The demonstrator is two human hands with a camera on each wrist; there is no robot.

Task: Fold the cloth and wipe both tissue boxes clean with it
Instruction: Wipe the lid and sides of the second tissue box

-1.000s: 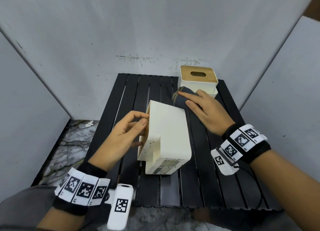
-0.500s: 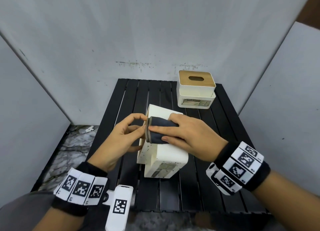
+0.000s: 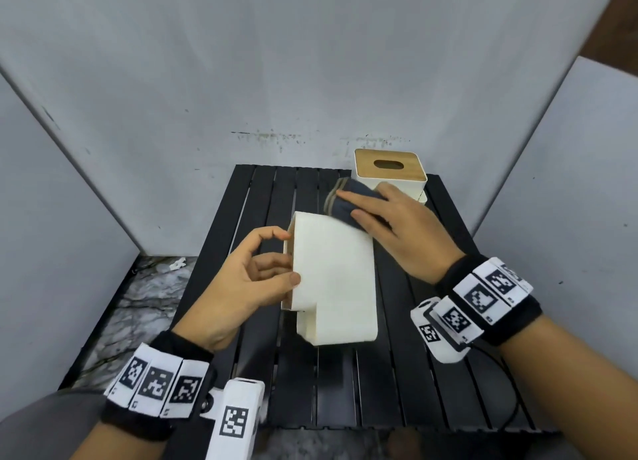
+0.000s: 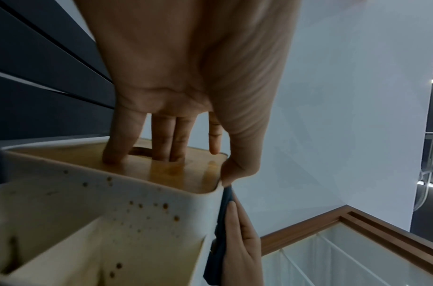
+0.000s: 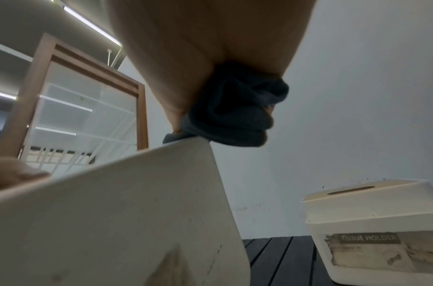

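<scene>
The near box lies tipped on its side between the hands, one broad white face up. The cloth, folded into a dark wad, sits at that face's far edge under the right hand. The fingers lie fairly straight over the top, and the right-wrist view shows the bunched cloth tucked against the palm. Half a second ago the wad was at the face's left edge, by the left hand, and a second ago at the far edge, so this is likely a back-and-forth wipe of the upper face.

The left hand braces the box: thumb pinching the face's left edge, fingers flat against the wooden lid. The brown specks on the end wall look unwiped.

The far box stands upright just beyond the right hand, probably next.
</scene>
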